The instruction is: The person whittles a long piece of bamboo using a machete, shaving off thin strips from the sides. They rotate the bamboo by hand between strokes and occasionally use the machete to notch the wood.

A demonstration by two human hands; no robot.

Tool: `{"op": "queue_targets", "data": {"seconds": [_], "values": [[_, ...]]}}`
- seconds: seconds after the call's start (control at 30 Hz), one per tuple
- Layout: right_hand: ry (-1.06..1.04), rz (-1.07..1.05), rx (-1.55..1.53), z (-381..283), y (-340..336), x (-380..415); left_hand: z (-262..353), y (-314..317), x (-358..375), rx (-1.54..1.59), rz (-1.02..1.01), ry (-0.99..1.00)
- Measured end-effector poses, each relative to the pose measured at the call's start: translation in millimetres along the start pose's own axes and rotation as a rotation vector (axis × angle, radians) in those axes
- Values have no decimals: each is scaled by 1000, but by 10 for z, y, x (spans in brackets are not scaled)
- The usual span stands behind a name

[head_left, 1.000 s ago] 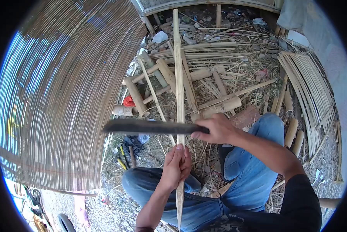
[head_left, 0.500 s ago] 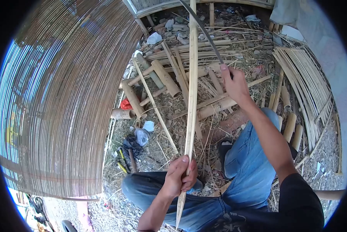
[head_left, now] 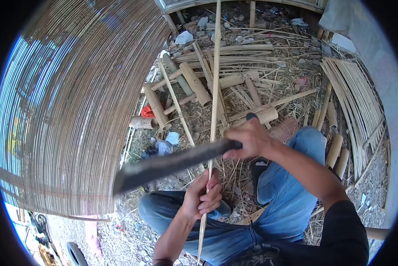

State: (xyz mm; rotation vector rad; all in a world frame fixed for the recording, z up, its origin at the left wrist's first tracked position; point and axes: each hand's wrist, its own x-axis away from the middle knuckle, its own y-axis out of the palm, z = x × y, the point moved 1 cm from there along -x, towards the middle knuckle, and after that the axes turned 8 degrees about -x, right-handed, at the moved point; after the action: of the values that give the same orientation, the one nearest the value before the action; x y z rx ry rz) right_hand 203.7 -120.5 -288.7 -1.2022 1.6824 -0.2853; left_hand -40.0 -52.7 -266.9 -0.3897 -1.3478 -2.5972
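Observation:
My left hand [head_left: 202, 195] is closed round a long bamboo strip [head_left: 215, 75] near its lower end. The strip stands almost upright in view, its pointed tip hanging below my fist and its far end running out at the top. In my right hand [head_left: 248, 138] is the dark handle of a machete [head_left: 172, 166]. Its broad blade, smeared by motion, stretches left and down, crossing in front of the strip just above my left hand.
A slatted bamboo blind [head_left: 83, 111] hangs at the left. Bamboo tubes [head_left: 194, 84] joined into a frame lie ahead on straw-covered ground. At the right leans a stack of bamboo slats [head_left: 352, 102]. A plastic bag [head_left: 165, 147] lies beyond my left knee.
The machete has swung down from above and now lies across the strip. My right hand came down and left with it. The strip has turned edge-on; my left hand still grips it.

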Motion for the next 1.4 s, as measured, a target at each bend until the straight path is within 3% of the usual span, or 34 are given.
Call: {"op": "queue_targets", "data": {"seconds": [0.03,0.1,0.17,0.27,0.3,0.37,0.43,0.6,0.63,0.7,0.77,0.83,0.9,1.0,1.1,1.13,1.2,1.23,1.3,1.4], "values": [[60,121,25,144,-95,-50,6,31,20,0,-70,49],[453,288,6,255,-414,-197,7,48,51,-45,-52,32],[713,477,52,467,-629,-261,-5,42,65,8,-105,39],[811,620,-89,654,-705,-109,-5,39,40,-18,-156,1],[803,619,-80,596,-691,-104,10,78,25,-18,-165,8],[741,598,-440,361,-529,-3,12,201,12,-192,12,37],[685,430,-584,200,-391,24,3,250,-45,-326,41,106],[372,150,-254,-132,-159,-48,1,216,-129,-595,306,200],[363,152,-260,-183,-132,-36,7,201,-144,-675,382,236],[339,-87,0,-259,-63,-14,13,158,-157,-745,423,270],[245,-68,33,-328,-38,-62,-9,98,-165,-928,483,398],[248,-150,128,-317,-43,-90,-32,75,-142,-906,508,375],[286,-108,118,-202,-103,-142,-62,33,-124,-1037,531,417],[531,118,168,130,-391,-229,-114,73,-67,-1105,525,374],[780,396,165,565,-635,-204,-154,109,-37,-969,455,271],[783,399,173,687,-696,-152,-125,144,-20,-969,446,272],[960,591,-188,824,-790,-69,-66,213,15,-691,316,109],[956,591,-183,805,-790,-49,-47,228,10,-689,312,114],[1013,764,-847,567,-721,-19,-33,252,-7,-711,259,138],[886,752,-1062,227,-518,-29,-46,227,-56,-731,251,181]]}}
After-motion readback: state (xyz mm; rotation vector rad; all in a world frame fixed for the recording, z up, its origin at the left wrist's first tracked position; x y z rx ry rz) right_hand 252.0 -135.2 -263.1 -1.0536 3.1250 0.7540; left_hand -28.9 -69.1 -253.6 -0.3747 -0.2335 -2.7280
